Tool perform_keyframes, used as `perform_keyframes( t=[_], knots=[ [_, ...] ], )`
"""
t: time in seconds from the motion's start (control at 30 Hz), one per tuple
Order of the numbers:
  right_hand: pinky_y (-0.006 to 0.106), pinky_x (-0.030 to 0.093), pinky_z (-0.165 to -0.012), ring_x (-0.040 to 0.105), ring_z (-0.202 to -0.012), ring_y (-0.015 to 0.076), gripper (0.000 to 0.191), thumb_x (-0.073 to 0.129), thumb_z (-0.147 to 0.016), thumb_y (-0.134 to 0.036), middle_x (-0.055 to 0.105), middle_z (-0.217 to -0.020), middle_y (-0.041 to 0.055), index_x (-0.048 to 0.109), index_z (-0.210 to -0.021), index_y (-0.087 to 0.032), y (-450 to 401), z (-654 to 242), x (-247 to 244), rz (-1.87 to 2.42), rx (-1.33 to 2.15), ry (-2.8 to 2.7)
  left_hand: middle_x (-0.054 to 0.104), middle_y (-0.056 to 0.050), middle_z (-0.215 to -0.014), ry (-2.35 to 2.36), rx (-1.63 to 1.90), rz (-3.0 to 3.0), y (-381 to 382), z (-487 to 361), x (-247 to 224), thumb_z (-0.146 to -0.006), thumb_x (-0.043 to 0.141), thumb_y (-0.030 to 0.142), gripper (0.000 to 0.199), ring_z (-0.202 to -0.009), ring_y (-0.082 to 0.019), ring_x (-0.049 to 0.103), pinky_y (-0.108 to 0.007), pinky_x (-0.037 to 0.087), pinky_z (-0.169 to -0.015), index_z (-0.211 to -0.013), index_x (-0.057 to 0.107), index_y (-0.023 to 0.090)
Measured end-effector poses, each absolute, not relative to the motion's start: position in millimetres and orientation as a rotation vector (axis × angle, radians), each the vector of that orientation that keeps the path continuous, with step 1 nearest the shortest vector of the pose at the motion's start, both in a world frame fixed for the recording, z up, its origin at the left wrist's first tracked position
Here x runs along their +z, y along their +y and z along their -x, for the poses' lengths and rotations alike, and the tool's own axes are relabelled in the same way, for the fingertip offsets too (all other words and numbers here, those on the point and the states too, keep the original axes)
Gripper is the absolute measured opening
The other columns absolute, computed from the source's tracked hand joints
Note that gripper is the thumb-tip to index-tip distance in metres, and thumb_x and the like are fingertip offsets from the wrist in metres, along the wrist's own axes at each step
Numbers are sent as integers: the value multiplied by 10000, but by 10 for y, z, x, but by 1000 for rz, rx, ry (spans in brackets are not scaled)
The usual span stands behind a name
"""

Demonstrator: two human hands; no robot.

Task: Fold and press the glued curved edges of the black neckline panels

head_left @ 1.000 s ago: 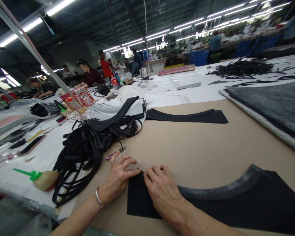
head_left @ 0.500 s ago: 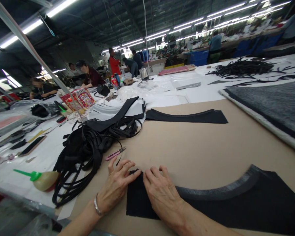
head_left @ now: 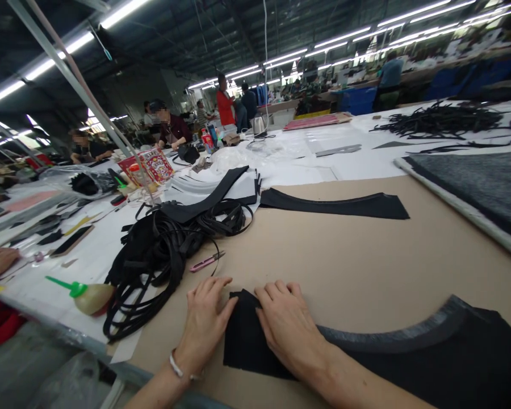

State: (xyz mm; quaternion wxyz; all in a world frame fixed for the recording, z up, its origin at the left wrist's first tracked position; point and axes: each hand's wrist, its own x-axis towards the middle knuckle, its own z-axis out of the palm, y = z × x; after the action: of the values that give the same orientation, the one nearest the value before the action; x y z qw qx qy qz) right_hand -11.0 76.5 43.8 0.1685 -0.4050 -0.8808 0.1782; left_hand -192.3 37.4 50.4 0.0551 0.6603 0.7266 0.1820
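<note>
A black fabric piece with a curved, greyish edge strip lies flat in front of me. Its squared left end is between my hands. My left hand rests beside that end, thumb touching the upper left edge and fingers apart on the brown paper. On the fabric's upper edge lies my right hand, fingers stretched forward and holding nothing I can see. Pink thread snips lie just beyond my left hand. A heap of black fabric strips is to the left of the snips.
Another black fabric piece lies farther back on the brown paper. A bottle with a green spout stands left of the strips. Grey fabric lies at right. A co-worker's hand shows at the left edge.
The view has shifted, so most things appear farther right. My left thumb has drawn back to the fabric's edge, and the left fingers have moved off the corner. My right hand stays on the fabric.
</note>
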Motion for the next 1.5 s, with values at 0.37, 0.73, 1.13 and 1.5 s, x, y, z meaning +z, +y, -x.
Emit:
perform_keyframes(
  t=[0.37,0.73,1.13,1.5],
  knots=[
    [376,362,-814,555,-934,249,162,556,-797,-114,645,-933,79,654,-906,-182,828,186,531,1324,746,-2405,548,14,-750,2113,567,-1541,581,1925,527,-557,700,212,342,-785,-181,519,-292,364,-704,-874,579,175],
    [217,349,-562,538,-647,121,155,555,-747,-72,608,-701,-25,646,-820,-173,907,-63,572,1050,1499,-2009,561,16,-657,1729,667,-1200,341,1727,1091,-593,677,366,286,-630,-104,476,-231,333,-614,-736,597,132],
    [344,290,-788,457,-865,184,49,580,-890,-209,543,-889,23,576,-844,-196,609,-179,963,744,343,-2284,439,33,-601,1779,702,-1326,150,1387,1435,-667,582,415,282,-598,-99,354,-235,276,-562,-679,598,134],
    [379,280,-796,437,-821,198,86,525,-869,-127,538,-848,37,570,-821,-181,549,-219,940,676,167,-2307,534,7,-619,1915,593,-1559,49,1236,1491,-714,502,296,212,-617,-119,424,-227,308,-562,-679,648,147]
  ],
)
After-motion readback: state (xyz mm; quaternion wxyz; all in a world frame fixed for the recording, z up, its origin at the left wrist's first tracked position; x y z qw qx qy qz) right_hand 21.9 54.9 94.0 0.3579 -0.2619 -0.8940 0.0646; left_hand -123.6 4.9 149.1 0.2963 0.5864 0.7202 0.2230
